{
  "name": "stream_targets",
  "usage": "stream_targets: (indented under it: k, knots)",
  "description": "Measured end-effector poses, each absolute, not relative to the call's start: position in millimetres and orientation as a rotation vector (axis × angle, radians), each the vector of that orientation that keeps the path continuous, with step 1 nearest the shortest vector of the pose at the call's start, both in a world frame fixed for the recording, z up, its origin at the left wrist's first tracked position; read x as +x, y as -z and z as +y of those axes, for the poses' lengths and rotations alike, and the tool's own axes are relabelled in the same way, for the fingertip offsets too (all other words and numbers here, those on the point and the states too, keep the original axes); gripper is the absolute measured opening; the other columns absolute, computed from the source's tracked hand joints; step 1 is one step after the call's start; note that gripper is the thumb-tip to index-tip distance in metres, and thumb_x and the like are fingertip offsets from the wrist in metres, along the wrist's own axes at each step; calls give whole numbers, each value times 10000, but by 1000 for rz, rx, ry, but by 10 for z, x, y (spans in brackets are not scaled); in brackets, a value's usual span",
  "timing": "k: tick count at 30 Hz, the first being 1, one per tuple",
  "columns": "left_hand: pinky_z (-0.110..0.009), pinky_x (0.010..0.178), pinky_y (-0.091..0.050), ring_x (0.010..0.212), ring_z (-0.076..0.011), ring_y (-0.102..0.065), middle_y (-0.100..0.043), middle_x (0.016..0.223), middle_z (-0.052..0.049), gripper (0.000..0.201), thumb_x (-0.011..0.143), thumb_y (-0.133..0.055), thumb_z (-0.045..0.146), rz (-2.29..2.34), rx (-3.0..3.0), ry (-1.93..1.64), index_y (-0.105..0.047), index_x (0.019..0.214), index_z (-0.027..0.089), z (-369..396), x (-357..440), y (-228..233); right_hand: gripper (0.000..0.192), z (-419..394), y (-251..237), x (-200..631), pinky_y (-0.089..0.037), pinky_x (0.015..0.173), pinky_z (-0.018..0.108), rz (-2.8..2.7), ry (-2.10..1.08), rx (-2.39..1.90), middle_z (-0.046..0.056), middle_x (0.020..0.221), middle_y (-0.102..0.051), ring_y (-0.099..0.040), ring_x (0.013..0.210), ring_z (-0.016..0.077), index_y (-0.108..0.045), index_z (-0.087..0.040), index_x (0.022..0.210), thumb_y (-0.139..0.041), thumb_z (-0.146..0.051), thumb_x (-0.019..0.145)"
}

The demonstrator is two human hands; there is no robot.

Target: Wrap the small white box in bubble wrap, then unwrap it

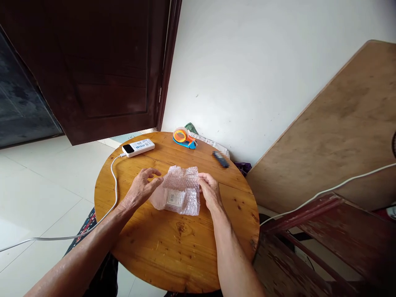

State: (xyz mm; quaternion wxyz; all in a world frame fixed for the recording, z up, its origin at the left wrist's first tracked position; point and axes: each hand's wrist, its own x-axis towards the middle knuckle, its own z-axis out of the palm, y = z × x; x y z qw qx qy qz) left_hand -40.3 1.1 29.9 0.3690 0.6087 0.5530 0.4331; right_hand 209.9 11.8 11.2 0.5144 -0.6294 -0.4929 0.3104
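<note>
- pinched the right edge of the bubble wrap (181,178) between thumb and fingers of the right hand (210,189)
- held the left hand (144,185) loosely spread at the bubble wrap's left side; could not tell whether touching
- saw the pale box (175,199) lying amid the bubble wrap, on the round wooden table (167,251)
- noticed the tape dispenser (185,142) farther back, near the wall (241,74)

No words or numbers can be read: the white device (142,146) carries blue and dark print, the pale box (175,199) in the bubble wrap (193,202) bears small grey marks, and the white strip (210,142) by the wall (235,74) shows dark characters (all too small and blurred to make out).
</note>
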Motion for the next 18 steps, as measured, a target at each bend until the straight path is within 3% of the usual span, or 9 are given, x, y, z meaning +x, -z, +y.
stream_targets:
  k: [3, 5, 8, 11, 14, 18]
  knots:
    - [-414, 928, -496, 1144, -318, -591, -594, 1323, -114, 341, 757, -588, 483, 1427, 1736, -953, -757, 841, 199, 105, -338, -411, 231, 121, -111, 2108, -393, 533, 234, -1225, -704, -1505, -25, 645, -578, -490, 597, 143, -613, -207, 794, -592, -410, 687]
    - [-426, 1002, -459, 1236, -335, -544, -586, 1366, -112, 294, 763, -612, 430, 1425, 1850, -834, -781, 856, 207, 179, -250, -451, 196, 121, -117, 2105, -383, 549, 234, -1279, -688, -1504, -40, 613, -546, -467, 587, 136, -610, -212, 732, -599, -404, 692]
    - [-409, 1081, -391, 1273, -324, -526, -680, 1248, -87, 181, 741, -640, 295, 1413, 1998, -695, -792, 810, 226, 290, -103, -455, 196, 120, -115, 2089, -396, 592, 250, -1382, -692, -1508, -35, 610, -569, -474, 598, 141, -675, -211, 689, -628, -401, 679]
    - [-386, 1024, -441, 1130, -297, -628, -752, 1079, -75, 212, 738, -601, 206, 1441, 1985, -675, -785, 841, 227, 403, -27, -404, 241, 131, -80, 2085, -427, 650, 275, -1423, -676, -1546, -14, 691, -659, -532, 638, 162, -748, -212, 799, -623, -383, 682]
    - [-358, 936, -496, 1024, -279, -679, -771, 994, -76, 263, 774, -557, 217, 1498, 1891, -734, -770, 927, 204, 512, -62, -331, 303, 154, -26, 2121, -440, 662, 290, -1387, -618, -1621, 10, 708, -683, -570, 659, 182, -754, -184, 853, -577, -391, 719]
    - [-318, 876, -528, 1000, -249, -695, -767, 1030, -57, 350, 819, -518, 281, 1533, 1768, -819, -735, 1072, 172, 589, -169, -272, 352, 184, 18, 2183, -460, 659, 285, -1349, -558, -1698, 24, 727, -698, -609, 692, 194, -750, -169, 892, -517, -399, 766]
